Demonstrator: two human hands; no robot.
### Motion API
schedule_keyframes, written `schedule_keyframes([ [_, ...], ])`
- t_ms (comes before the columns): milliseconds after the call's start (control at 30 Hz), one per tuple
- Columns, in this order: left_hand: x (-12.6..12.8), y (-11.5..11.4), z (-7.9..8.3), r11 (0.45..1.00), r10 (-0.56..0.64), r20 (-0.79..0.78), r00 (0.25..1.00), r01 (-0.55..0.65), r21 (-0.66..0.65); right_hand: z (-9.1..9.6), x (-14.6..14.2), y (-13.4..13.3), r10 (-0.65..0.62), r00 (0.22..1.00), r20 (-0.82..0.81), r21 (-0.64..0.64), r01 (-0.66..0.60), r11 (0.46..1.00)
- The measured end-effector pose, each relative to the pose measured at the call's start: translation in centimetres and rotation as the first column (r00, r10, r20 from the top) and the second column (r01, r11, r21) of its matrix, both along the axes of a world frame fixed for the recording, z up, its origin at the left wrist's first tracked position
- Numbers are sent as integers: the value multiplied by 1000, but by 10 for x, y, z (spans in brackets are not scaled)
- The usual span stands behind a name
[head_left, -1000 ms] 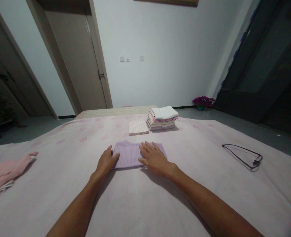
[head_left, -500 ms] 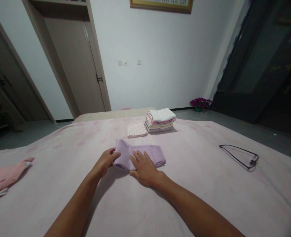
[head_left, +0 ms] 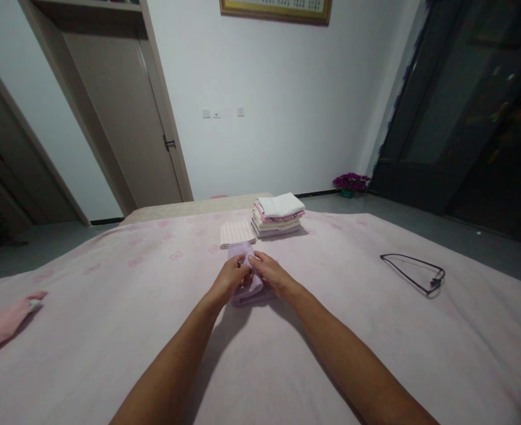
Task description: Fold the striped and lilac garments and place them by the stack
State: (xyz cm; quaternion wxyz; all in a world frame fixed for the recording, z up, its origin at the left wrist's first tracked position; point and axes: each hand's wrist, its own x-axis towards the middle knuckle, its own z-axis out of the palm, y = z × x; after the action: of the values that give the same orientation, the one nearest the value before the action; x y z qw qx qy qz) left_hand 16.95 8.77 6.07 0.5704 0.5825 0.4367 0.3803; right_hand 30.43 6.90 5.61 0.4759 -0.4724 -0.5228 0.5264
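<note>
A lilac, fine-ribbed folded cloth (head_left: 239,249) lies on the pale pink bedspread with one end turned up and over. My left hand (head_left: 230,278) is closed on the raised layer, thumb on top. Against the same fold, my right hand (head_left: 273,274) pinches the cloth from the other side, its thumb close to my left fingertips. Both hands hide much of the cloth's middle. Just beyond it lies a folded cream cloth with thin stripes (head_left: 235,231), beside a stack of folded cloths (head_left: 279,213) with a white one on top.
Black-framed glasses (head_left: 415,273) rest on the pink bedspread (head_left: 331,330) at the right. At the left edge lies a crumpled pink garment (head_left: 7,321). Behind stand a wall, a closed door (head_left: 123,118) and a purple flower pot (head_left: 351,183) on the floor.
My left hand has brought the cloth's left end up and to the right, over the rest. My right hand has gone from lying flat on the cloth to pinching the fold.
</note>
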Motion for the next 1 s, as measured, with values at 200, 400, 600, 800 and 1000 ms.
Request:
schedule_keyframes([
  [200,-11,0,-3,980,124,-110,986,-104,172,-14,11,14,-130,991,25,-37,131,991],
  [400,-8,7,-29,717,333,-435,837,75,693,-15,38,21,-183,851,492,99,154,983],
  [600,22,-1,-60,646,378,-678,630,345,681,-19,61,23,-250,631,734,191,161,968],
  [800,34,-13,-61,655,438,-720,538,358,666,-28,75,23,-260,573,777,148,235,961],
  [1000,36,-18,-62,654,457,-698,551,324,684,-32,86,27,-177,762,623,10,219,976],
])
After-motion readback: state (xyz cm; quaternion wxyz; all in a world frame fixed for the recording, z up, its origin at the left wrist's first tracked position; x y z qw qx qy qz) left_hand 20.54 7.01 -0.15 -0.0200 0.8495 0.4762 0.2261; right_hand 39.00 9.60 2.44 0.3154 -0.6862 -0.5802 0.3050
